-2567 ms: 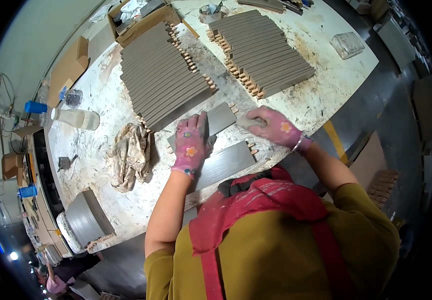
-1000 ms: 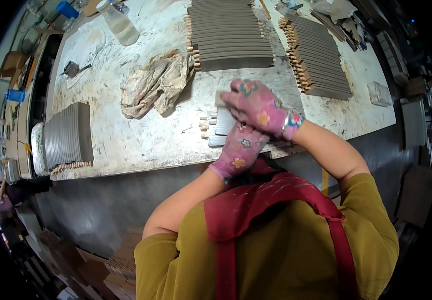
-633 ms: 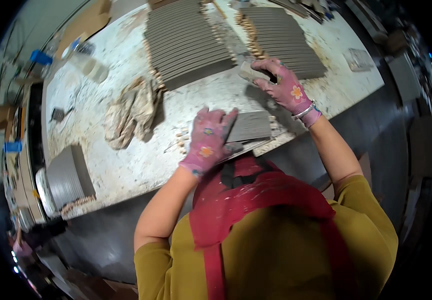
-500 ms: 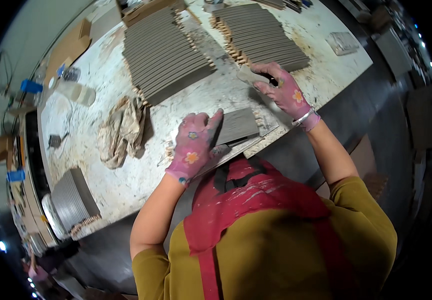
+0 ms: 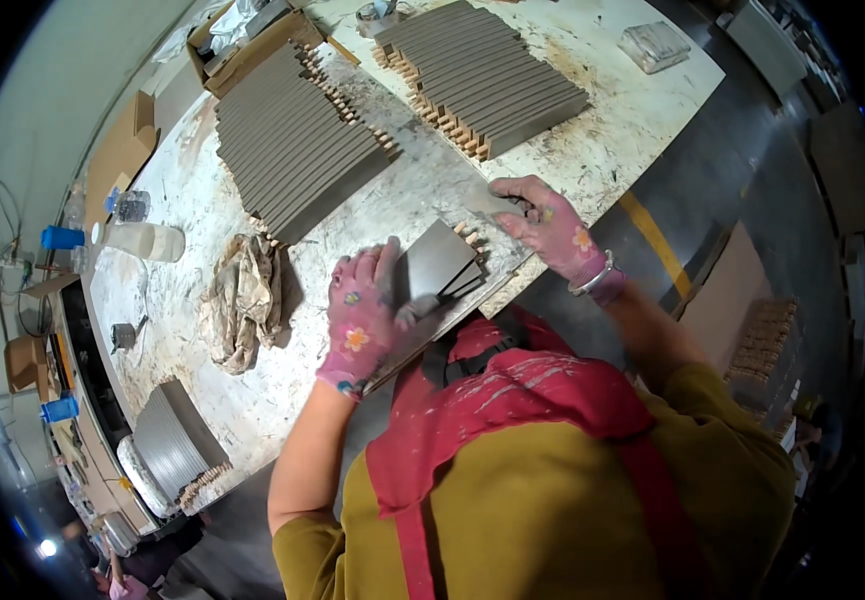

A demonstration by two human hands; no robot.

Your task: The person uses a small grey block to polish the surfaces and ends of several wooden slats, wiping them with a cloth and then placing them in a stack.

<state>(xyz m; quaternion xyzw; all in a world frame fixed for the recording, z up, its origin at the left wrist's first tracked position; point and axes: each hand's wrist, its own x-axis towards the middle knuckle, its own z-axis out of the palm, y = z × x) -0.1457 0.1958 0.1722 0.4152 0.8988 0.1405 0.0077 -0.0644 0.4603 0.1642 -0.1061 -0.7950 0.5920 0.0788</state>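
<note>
We steady the near grey board (image 5: 439,258), left hand (image 5: 360,312) spread — right hand (image 5: 550,232), pinching a pale block (image 5: 479,197), best kept level.

A pale grey-green wall (image 5: 72,70) stands beyond the stained white worktable (image 5: 622,130); a yellow stripe (image 5: 656,243) marks the dark-grey floor (image 5: 737,165); a round white light (image 5: 47,547) glows.

Smooth grey board (image 5: 437,258) — faint sheen, wooden pegs (image 5: 465,138), crumpled cloth rag (image 5: 242,310), translucent plastic bottle (image 5: 152,241), scuffed tabletop (image 5: 632,110)
</note>
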